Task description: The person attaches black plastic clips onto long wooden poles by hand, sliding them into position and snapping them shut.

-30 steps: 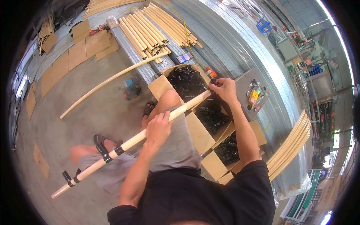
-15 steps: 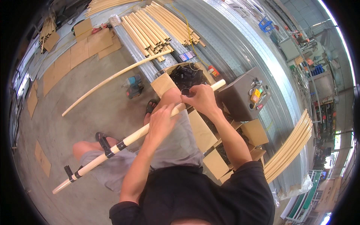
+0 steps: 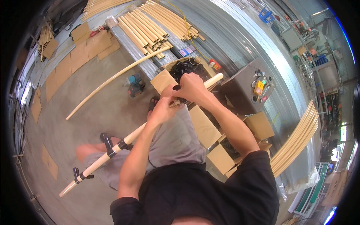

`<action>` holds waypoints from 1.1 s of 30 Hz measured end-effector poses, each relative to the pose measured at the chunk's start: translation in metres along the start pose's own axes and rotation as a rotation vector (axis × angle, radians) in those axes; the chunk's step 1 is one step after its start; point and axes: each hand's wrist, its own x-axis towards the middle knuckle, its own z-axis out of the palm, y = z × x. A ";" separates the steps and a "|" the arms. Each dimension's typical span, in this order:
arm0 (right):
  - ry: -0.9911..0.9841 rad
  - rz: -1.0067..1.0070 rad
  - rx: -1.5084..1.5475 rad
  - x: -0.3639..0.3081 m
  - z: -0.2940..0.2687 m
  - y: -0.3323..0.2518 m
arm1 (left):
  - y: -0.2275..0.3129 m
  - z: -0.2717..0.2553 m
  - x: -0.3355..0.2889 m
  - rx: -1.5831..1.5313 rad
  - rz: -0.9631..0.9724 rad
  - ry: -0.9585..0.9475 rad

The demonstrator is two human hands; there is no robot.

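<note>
A long pale tan tube (image 3: 99,164) lies slantwise across my lap, its far end rising to the right past my hands. Black fittings are on its lower-left part: one pair (image 3: 111,152) near my knee and another (image 3: 78,176) close to the near end. My left hand (image 3: 164,110) is closed around the tube above my thigh, fingers curled. Just beyond it, my right hand (image 3: 192,88) pinches a black ring-shaped fitting (image 3: 176,87) beside the tube. The fingers of both hands nearly meet there, hiding part of the fitting and the tube.
An open carton of black fittings (image 3: 185,67) stands ahead, with more cartons (image 3: 204,127) at my right. A brown box (image 3: 245,88) carries small tools. Stacked tan tubes (image 3: 144,30) lie on metal profiles. A blue power drill (image 3: 135,85) and a loose curved tube (image 3: 112,78) are on the left.
My right hand has moved slightly left and the black fitting is nearer the left fingers. My left hand has shifted up the tube toward it.
</note>
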 end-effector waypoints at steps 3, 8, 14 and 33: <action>-0.044 -0.022 -0.007 0.003 0.000 0.002 | 0.004 0.008 -0.001 0.000 -0.058 0.061; -0.106 -0.023 0.076 0.003 0.002 0.000 | -0.012 0.018 -0.011 0.326 -0.026 0.187; -0.164 -0.016 0.099 -0.001 0.004 -0.004 | -0.001 0.023 -0.022 0.361 -0.147 0.206; -0.121 -0.118 0.094 -0.016 0.005 -0.005 | -0.004 0.027 -0.020 0.323 -0.166 0.199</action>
